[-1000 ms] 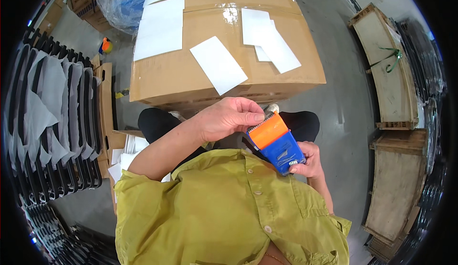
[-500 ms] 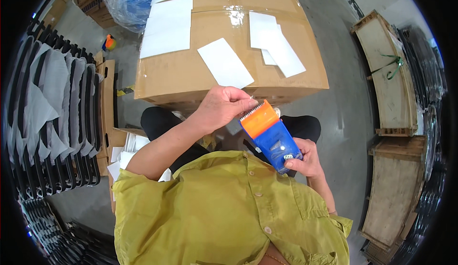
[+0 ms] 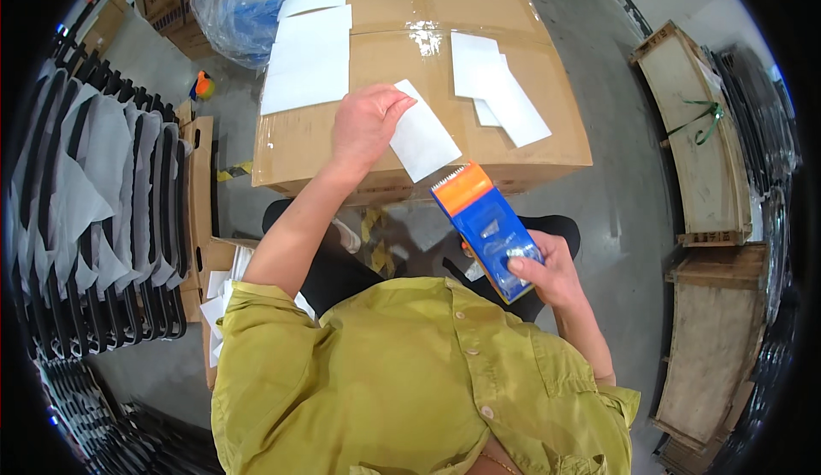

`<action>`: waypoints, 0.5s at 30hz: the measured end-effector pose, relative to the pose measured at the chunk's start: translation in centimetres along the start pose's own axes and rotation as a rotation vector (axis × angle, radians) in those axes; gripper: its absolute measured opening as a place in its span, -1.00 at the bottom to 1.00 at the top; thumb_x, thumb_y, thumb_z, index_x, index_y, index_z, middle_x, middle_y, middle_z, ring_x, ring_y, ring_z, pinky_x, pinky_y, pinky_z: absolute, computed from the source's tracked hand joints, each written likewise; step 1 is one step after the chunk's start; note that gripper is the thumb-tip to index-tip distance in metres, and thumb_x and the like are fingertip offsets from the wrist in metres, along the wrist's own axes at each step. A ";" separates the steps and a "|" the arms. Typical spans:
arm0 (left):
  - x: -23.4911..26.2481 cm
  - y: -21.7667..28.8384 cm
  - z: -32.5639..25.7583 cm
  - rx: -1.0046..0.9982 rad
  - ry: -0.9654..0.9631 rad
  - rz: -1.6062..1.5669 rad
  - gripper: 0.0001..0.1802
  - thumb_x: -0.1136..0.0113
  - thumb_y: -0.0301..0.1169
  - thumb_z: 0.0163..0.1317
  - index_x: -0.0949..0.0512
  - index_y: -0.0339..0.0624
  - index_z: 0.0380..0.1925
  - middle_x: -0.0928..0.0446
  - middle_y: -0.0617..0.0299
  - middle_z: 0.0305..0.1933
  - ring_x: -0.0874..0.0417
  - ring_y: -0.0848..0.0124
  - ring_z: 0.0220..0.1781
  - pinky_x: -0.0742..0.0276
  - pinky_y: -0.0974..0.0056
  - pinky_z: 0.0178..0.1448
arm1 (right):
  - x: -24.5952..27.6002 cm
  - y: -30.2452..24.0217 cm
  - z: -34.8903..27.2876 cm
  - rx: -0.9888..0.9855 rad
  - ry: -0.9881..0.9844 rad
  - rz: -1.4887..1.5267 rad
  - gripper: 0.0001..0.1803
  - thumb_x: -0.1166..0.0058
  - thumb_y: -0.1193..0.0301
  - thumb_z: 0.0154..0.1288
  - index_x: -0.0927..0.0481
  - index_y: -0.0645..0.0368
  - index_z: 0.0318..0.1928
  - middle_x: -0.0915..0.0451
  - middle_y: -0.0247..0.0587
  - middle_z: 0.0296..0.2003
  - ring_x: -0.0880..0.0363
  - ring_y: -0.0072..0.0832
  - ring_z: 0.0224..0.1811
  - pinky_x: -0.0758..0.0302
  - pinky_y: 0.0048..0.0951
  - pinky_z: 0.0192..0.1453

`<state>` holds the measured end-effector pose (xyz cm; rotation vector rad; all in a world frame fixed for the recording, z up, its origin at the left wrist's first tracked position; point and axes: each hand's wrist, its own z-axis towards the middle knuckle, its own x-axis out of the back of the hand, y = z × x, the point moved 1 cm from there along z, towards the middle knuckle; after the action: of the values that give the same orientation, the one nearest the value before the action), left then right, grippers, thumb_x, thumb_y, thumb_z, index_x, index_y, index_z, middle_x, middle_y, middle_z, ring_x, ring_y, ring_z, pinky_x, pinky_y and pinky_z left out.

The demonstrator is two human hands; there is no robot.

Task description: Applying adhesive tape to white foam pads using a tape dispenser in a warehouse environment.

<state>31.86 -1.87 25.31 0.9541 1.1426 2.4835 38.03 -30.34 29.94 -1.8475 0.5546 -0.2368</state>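
My right hand (image 3: 547,271) is wrapped round a blue tape dispenser (image 3: 494,240) with an orange head and a row of metal teeth at its upper end. It tilts up and left, just short of the box's near edge. My left hand (image 3: 368,124) is over the cardboard box (image 3: 359,167), thumb and fingers pinched together above the upper end of a white sheet (image 3: 426,141). What the fingertips hold is too small to make out, and the hand covers part of that sheet.
More white sheets (image 3: 312,56) line the box's left side, and overlapping white sheets (image 3: 513,103) lie at its right. Black frames wrapped in white foam (image 3: 103,184) stand at the left. Wooden crates (image 3: 705,150) line the right, and a plastic-wrapped bundle (image 3: 235,13) sits behind.
My left hand has moved from the dispenser's teeth, forward and left over the white sheet. The dispenser stays in my right hand with little movement. The view has shifted slightly.
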 end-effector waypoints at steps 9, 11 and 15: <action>0.6 0.7 -0.1 -0.279 0.403 0.841 -0.71 -0.15 -0.27 0.08 -0.48 -0.26 -0.28 -0.51 0.13 -0.37 -0.53 0.28 -0.30 -0.38 0.25 -0.18 | 0.4 0.8 3.0 -0.094 -0.049 0.116 -0.56 -0.20 0.24 0.04 -0.54 0.42 -0.23 -0.57 -0.20 -0.37 -0.48 -0.62 -0.39 -0.41 -0.61 -0.27; 2.3 1.7 -3.8 0.076 0.207 0.055 -0.72 -0.07 -0.26 0.16 -0.49 -0.29 -0.32 -0.54 0.13 -0.38 -0.54 0.35 -0.38 -0.40 0.34 -0.28 | 0.8 1.5 2.9 -0.076 -0.020 0.087 -0.55 -0.22 0.25 0.02 -0.53 0.42 -0.22 -0.57 -0.21 -0.38 -0.48 -0.62 -0.40 -0.41 -0.60 -0.27; 1.6 2.5 -10.6 0.845 -0.187 -0.666 -0.51 0.12 -0.07 0.27 -0.47 -0.36 -0.22 -0.55 0.14 -0.41 -0.54 0.46 -0.42 -0.43 0.44 -0.32 | 0.8 1.2 2.2 -0.107 -0.056 0.080 -0.54 -0.22 0.27 -0.01 -0.52 0.43 -0.21 -0.57 -0.20 -0.36 -0.48 -0.61 -0.38 -0.41 -0.59 -0.26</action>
<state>23.86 -8.96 22.86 0.7530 2.0653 1.3480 39.30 -29.22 27.96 -1.9248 0.6109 -0.1030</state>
